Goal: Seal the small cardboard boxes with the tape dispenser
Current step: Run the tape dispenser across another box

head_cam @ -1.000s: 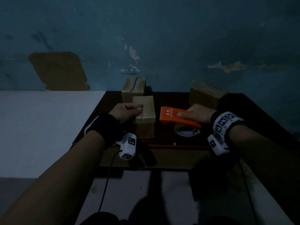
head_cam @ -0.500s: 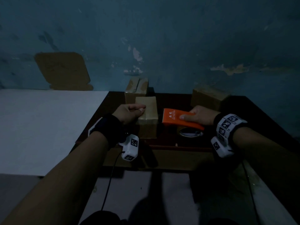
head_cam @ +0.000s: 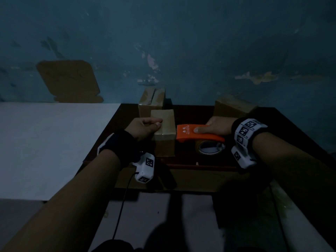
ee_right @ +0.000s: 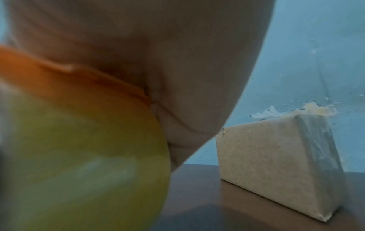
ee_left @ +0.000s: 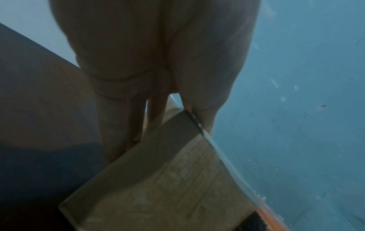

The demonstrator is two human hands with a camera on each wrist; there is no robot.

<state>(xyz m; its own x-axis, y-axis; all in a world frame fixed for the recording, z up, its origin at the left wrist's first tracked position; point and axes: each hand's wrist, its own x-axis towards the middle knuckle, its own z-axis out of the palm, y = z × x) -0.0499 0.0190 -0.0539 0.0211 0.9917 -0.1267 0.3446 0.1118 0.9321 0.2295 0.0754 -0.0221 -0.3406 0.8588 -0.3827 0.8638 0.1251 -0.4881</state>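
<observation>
Desk (head_cam: pixel 183 161) centre: left hand (head_cam: pixel 143 129) at 9 o'clock of near box (head_cam: pixel 164 124), fingers curled over its top edge, likely bracing it. Right hand (head_cam: pixel 217 127) at 3 o'clock clamps orange tape dispenser (head_cam: pixel 192 135), nose touching box. Two further boxes (head_cam: pixel 151 101) at 12 o'clock.

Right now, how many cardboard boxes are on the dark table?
3. One box is in front, held by the left hand; one stands right behind it by the wall; one sits at the back right. Others could be hidden in the dark.
</observation>
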